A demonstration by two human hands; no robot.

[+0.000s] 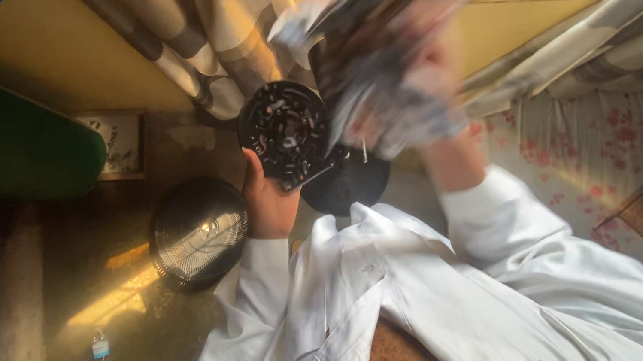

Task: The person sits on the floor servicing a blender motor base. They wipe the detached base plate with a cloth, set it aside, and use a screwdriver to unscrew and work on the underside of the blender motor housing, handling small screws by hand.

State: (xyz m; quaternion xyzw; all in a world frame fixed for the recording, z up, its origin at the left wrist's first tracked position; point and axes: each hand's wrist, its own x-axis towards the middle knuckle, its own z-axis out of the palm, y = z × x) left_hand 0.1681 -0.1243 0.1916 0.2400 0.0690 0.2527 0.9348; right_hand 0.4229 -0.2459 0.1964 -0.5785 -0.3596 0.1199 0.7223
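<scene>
A white long-sleeved shirt (446, 299) with buttoned cuffs covers both arms.

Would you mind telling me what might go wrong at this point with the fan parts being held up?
The right hand is a moving blur around a grey part, so its grip may slip. The left hand alone steadies the round black motor housing; it might tip or fall onto the fan grille on the floor.

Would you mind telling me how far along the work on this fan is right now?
The wire fan guard already lies off on the floor. In hand: the left hand grips the exposed black motor housing, while the right hand holds a blurred grey cloth-like bundle beside it. The housing stands open and the guard unmounted, so reassembly appears left.
</scene>
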